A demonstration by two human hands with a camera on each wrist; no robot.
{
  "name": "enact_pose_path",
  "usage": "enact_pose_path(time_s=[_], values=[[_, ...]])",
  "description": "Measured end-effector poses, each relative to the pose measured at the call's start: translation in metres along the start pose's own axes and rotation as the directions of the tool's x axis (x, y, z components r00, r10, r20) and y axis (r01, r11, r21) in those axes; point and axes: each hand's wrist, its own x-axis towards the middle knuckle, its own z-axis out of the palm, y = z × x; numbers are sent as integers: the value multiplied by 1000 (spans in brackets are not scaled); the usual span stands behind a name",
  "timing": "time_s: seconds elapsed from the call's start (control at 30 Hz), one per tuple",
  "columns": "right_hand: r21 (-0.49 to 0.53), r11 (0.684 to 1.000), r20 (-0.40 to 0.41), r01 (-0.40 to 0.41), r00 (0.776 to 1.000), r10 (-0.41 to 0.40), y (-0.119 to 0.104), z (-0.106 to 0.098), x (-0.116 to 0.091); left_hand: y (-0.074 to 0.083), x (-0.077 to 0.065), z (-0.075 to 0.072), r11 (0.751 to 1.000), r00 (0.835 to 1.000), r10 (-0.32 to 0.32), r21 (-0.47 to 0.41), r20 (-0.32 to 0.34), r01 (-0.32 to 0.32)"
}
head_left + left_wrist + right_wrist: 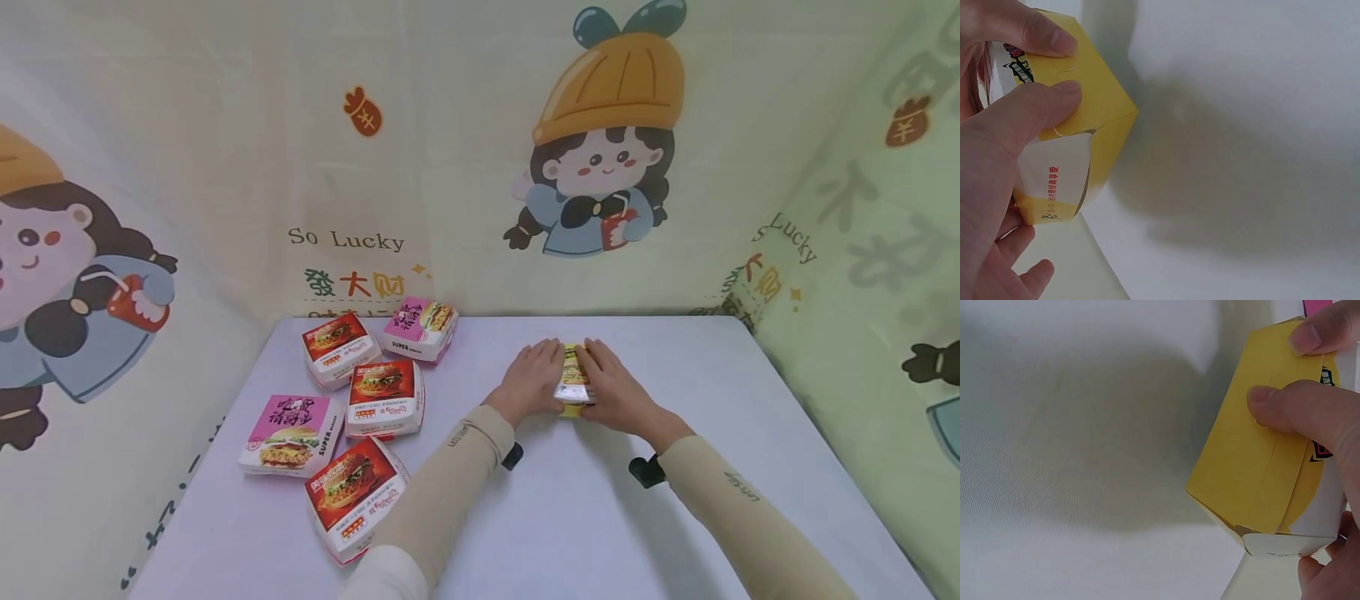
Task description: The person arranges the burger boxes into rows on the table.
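A yellow and white paper burger box point(574, 392) is held between both hands toward the far side of the table. My left hand point(529, 382) grips its left side, and my right hand point(621, 388) grips the right. Seen from the left wrist, the left thumb point(1054, 103) presses on the yellow front panel near a small curved slot. The right wrist view has the right thumb point(1279, 406) on that same yellow panel point(1247, 450), beside the other thumb. A side flap point(1054, 169) is white with red lettering. The fingers behind the box are partly hidden.
Several burger boxes sit on the left of the white table point(570, 533). Red-topped ones include the nearest box point(352, 492) and the middle box point(385, 396); a pink box point(292, 433) lies leftmost. Another pink box point(422, 327) is near the back edge, before a cartoon-printed cloth point(465, 167).
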Motion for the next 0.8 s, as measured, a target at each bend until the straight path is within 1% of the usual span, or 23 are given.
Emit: enact_pose_path(time_s=[0.17,0.3,0.5,0.7,0.8], values=[[15,1000,11,10,1000,-10,1,0,-1,2,1,2,1000,1000,-21,-20,16,21],[47,999,37,8,999,-10,0,2,-2,4,0,4,999,999,-33,-30,35,34],[53,999,48,1,999,-4,-1,3,-4,6,-3,8,999,999,-43,-27,22,43],[48,999,44,-7,999,5,1,4,-7,6,-8,8,1000,999,-22,-19,26,23],[48,999,31,-8,1000,6,1,3,-7,2,-11,5,999,1000,-20,-28,17,20]])
